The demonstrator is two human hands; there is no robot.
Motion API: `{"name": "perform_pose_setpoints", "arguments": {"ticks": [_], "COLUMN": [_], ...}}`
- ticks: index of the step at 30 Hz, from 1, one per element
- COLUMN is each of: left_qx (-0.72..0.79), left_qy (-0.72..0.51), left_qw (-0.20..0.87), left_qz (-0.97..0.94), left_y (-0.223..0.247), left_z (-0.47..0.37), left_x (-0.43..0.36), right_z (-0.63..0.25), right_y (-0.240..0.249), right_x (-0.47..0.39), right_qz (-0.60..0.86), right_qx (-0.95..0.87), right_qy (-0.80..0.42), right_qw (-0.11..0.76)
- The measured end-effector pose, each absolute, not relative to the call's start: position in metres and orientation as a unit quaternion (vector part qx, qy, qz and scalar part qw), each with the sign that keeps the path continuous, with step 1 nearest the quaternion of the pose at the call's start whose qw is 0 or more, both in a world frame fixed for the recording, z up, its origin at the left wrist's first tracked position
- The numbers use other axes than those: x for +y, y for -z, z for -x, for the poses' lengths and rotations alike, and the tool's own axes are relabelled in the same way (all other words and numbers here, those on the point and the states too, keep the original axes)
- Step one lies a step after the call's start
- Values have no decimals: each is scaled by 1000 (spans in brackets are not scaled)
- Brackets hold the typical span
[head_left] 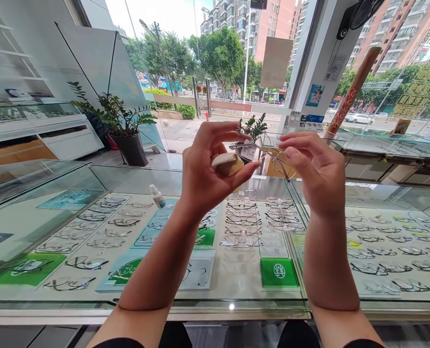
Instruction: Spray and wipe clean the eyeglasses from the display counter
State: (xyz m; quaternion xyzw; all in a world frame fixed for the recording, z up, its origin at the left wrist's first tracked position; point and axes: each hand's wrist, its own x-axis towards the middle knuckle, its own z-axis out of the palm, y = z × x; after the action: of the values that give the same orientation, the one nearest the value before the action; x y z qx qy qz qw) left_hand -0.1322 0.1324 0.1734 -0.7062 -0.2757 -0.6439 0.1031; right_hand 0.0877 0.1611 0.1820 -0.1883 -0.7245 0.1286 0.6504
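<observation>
Raised above the glass counter, my left hand (207, 169) curls around a cream-coloured rounded pad (227, 164), whose exact kind I cannot make out. Its index finger and thumb reach toward a pair of thin-framed eyeglasses (273, 153), which hangs in the air between both hands. My right hand (318, 169) pinches the right side of these eyeglasses between thumb and fingertips. The thin frame blends into the background, so its lenses and temples show only in part. Whether the left fingertips touch the frame is hard to see.
Below lies a glass display counter (236, 285) with rows of eyeglasses (244, 217) inside. A small white spray bottle (157, 196) stands on it at left of centre. Green cards (279, 271) lie among the frames. Beyond are a potted plant (130, 140) and a large window.
</observation>
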Motion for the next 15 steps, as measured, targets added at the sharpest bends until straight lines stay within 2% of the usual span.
{"name": "perform_pose_setpoints", "arguments": {"ticks": [8, 15], "left_qx": [-313, -321], "left_qy": [626, 619], "left_qw": [50, 45], "left_qz": [712, 715], "left_y": [-175, -173], "left_z": [129, 129], "left_x": [125, 130], "right_z": [-89, -88], "right_y": [-178, -176], "right_x": [173, 179], "right_qz": [196, 216], "right_qx": [-748, -723], "right_qy": [-228, -315], "right_qw": [591, 575]}}
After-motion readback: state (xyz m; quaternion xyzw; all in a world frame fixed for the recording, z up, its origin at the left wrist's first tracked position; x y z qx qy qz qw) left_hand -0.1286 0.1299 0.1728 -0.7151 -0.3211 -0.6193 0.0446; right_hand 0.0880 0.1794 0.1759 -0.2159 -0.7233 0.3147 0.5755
